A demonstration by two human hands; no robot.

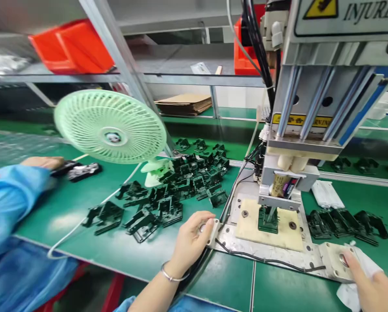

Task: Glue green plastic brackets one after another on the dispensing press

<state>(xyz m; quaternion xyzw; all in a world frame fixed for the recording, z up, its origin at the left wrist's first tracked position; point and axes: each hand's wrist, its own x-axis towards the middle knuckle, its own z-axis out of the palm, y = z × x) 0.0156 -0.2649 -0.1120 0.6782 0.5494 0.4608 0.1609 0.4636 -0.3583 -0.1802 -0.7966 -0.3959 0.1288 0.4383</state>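
Observation:
My left hand point(192, 238) has its thumb and fingers around the left push-button box point(213, 232) of a bench press point(301, 143). On the right button box point(335, 261), one stretched digit of my right hand point(372, 281) touches the round metal button; the rest of that hand is partly cut off by the frame edge. Under the press head, a black plastic part point(268, 220) sits in the cream fixture plate point(246, 225), with the tool down at it. A heap of similar black plastic parts point(181, 182) lies beyond my left hand.
A green fan point(111, 125) stands at the left. Beside it, a co-worker's blue sleeve point(18, 190) and hand point(44, 162) reach in near a dark part point(83, 171). More black parts point(346, 223) lie right of the press. Cables point(239, 182) run along its left side.

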